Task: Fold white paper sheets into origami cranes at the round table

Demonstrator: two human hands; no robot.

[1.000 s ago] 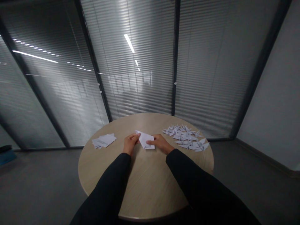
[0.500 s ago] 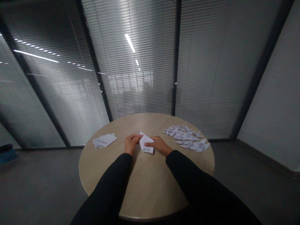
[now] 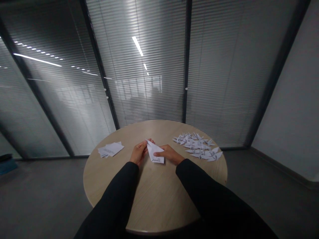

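A partly folded sheet of white paper [image 3: 155,153], with some print along its lower edge, is held between my hands above the middle of the round table. My left hand [image 3: 140,151] is closed on its upper left corner, with fingertips showing behind the paper. From the other side, my right hand [image 3: 169,154] pinches the right part, its thumb lying on the front face. The fingers of my right hand behind the sheet are hidden.
A loose stack of white paper sheets [image 3: 111,149] lies at the left of the wooden table [image 3: 159,196]. Several folded paper cranes [image 3: 199,146] cover its right side. Glass partitions with blinds [image 3: 149,106] stand behind. A blue bin [image 3: 8,164] is on the floor, far left.
My left hand has shifted its hold on the upper left corner, and its fingers now reach behind the paper. The right hand keeps nearly the same grip.
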